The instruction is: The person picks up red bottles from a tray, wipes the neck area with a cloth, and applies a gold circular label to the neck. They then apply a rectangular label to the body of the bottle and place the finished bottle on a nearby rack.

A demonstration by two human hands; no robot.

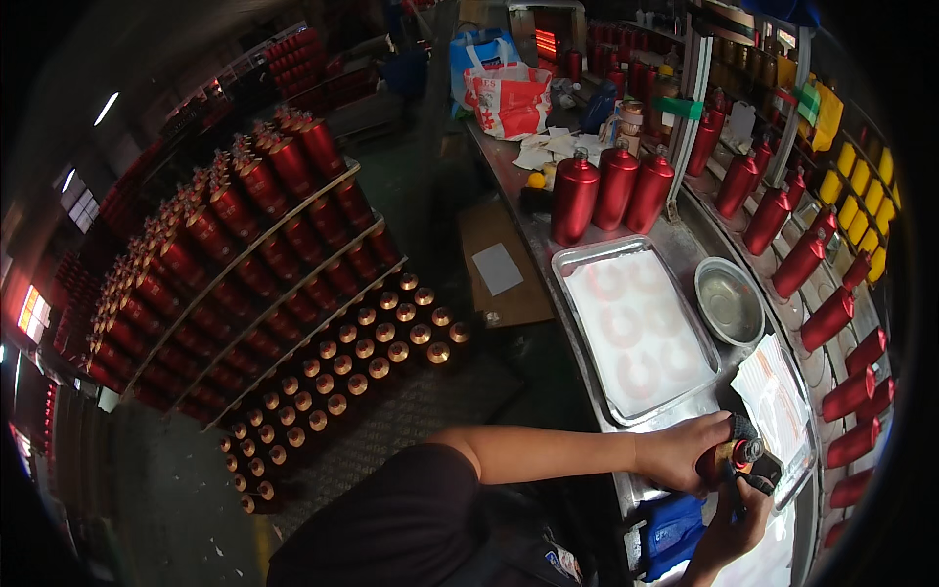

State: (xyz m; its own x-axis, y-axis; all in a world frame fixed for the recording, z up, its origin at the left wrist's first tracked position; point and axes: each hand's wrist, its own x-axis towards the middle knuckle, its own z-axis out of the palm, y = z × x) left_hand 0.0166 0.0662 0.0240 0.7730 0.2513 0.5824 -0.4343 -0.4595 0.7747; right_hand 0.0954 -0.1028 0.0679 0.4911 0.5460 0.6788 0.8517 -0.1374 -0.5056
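Observation:
At the lower right, over the near end of the workbench, my left hand [680,455] is closed around a bottle [749,451]. The bottle's threaded neck shows at the top, and a bit of its red and gold body shows between the fingers. My right hand [740,519] is just below, its fingers bent up against the bottle. Dark material covers the fingertips of both hands near the neck. Whatever the right fingers pinch is too dark to make out. Beyond my hands lies a metal tray [567,323] lined with a white sheet bearing faint pink rings.
A metal bowl [702,293] and papers [770,386] lie beside the tray. Three red bottles [614,189] stand behind it. More red bottles [800,264] line a conveyor at right. A bottle-loaded rack [235,225] is at left. Blue cloth [672,533] lies below my hands.

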